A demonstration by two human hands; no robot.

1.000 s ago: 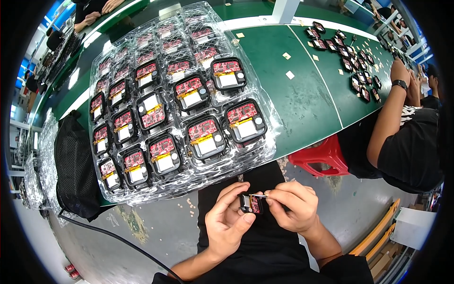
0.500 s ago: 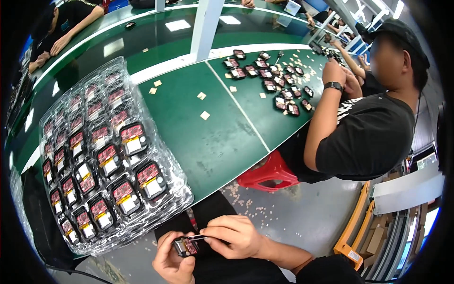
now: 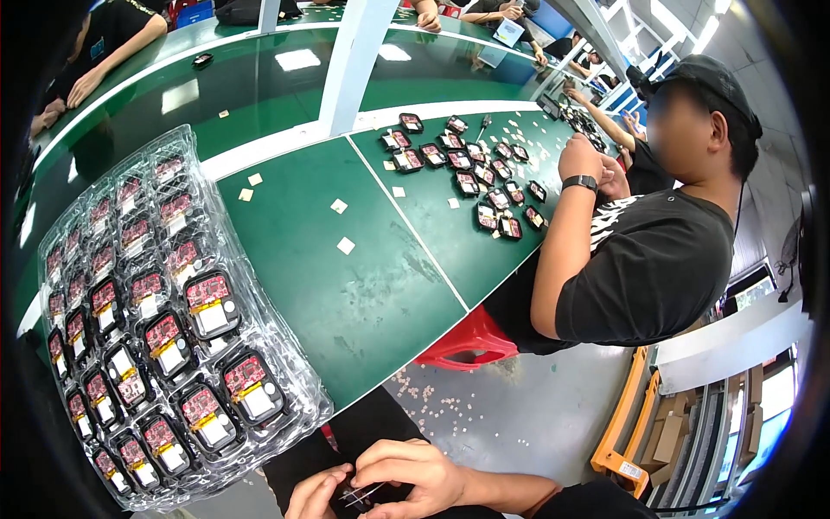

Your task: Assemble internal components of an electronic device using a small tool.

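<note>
At the lower edge, my left hand [image 3: 313, 496] has its fingers curled around a small black device case, which is mostly hidden between my hands. Thin metal tweezers [image 3: 367, 493] are pinched in my right hand [image 3: 413, 472], their prongs pointing toward my left fingertips. Whether the tips touch the case is hard to make out. Left of my hands lies a clear plastic tray [image 3: 304, 381] with rows of black cases, such as one case [image 3: 253, 387] showing a red circuit board, yellow tape and a white block.
The tray rests on a green worktable [image 3: 346, 294] with small pale squares [image 3: 346, 246] scattered on it. More black cases [image 3: 467, 182] lie farther right, by a seated co-worker [image 3: 648, 268] on a red stool [image 3: 467, 346]. A white post [image 3: 350, 78] rises behind the table.
The view has shifted, so the tray and table appear lower and farther left. My hands sit lower in the picture, and the case in my left hand, plainly seen before, is now mostly covered.
</note>
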